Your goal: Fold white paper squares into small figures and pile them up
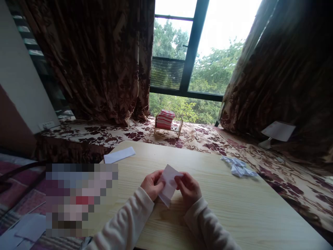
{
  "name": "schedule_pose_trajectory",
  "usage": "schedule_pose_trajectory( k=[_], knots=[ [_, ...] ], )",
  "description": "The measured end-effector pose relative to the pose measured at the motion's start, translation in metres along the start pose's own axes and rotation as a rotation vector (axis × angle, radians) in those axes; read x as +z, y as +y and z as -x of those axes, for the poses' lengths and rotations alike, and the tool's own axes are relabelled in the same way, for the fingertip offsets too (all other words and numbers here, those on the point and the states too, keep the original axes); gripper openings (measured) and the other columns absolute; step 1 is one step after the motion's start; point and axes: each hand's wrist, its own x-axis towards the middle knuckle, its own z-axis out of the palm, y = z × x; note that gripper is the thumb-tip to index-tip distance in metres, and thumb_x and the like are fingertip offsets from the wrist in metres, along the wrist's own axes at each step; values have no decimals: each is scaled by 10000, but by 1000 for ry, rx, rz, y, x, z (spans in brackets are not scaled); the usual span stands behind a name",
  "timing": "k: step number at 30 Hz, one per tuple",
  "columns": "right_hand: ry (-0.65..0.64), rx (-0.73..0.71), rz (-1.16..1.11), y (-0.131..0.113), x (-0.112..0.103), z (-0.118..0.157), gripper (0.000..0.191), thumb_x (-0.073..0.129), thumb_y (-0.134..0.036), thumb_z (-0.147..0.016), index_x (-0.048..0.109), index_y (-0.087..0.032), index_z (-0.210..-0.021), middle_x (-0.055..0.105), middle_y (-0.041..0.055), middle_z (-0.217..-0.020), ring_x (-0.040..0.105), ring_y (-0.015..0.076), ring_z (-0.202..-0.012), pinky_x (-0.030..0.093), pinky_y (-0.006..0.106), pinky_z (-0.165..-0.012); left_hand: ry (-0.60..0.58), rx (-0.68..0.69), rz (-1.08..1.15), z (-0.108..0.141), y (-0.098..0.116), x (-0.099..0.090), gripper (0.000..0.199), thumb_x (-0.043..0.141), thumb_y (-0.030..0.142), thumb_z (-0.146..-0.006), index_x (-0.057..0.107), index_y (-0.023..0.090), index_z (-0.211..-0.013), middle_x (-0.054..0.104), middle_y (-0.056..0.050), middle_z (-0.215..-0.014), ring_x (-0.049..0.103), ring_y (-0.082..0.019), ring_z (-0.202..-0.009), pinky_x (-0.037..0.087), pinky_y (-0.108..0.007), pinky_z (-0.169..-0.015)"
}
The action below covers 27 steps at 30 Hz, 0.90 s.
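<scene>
Between my two hands is a small folded piece of white paper (170,183), held above the table and turned so that one corner points away from me. My left hand (152,184) grips its left edge, thumb on top. At the right corner, my right hand (189,187) pinches the paper between thumb and fingers. Several folded white paper pieces (238,166) lie in a small pile on the right side of the table. A flat strip of white paper (119,155) rests at the table's far left corner.
The pale wooden table (221,208) stands against a ledge with a flowered cover (203,137). On the ledge are a small rack (179,129) with folded striped cloths (165,119) and a white lamp-like object (278,131). A blurred-out patch (82,199) covers the left. White sheets (28,227) lie lower left.
</scene>
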Motion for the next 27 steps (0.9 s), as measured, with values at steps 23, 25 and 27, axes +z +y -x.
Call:
schedule_pose_trajectory(
  k=[23,25,27],
  knots=[
    [-335,94,411,-36,-18,53,39,553,-149,-624,585,-169,-615,456,-34,-510,391,87,-482,292,200,-415,83,264,-974,84,22,-3,231,589,221,-638,682,222,-849,679,-59,-795,606,-235,-734,453,-319,-644],
    [-307,32,509,-35,-19,59,52,552,-150,-633,593,-177,-649,470,-31,-521,399,90,-481,296,201,-417,144,544,-1163,104,28,0,282,561,230,-692,649,249,-960,674,-73,-934,590,-265,-884,430,-381,-787],
    [-309,-14,571,-35,-20,62,67,548,-147,-644,594,-186,-674,495,-26,-534,420,97,-489,310,204,-427,-11,663,-1251,120,26,4,368,567,261,-712,587,277,-1079,662,-63,-1026,566,-268,-974,391,-394,-870]
  ],
)
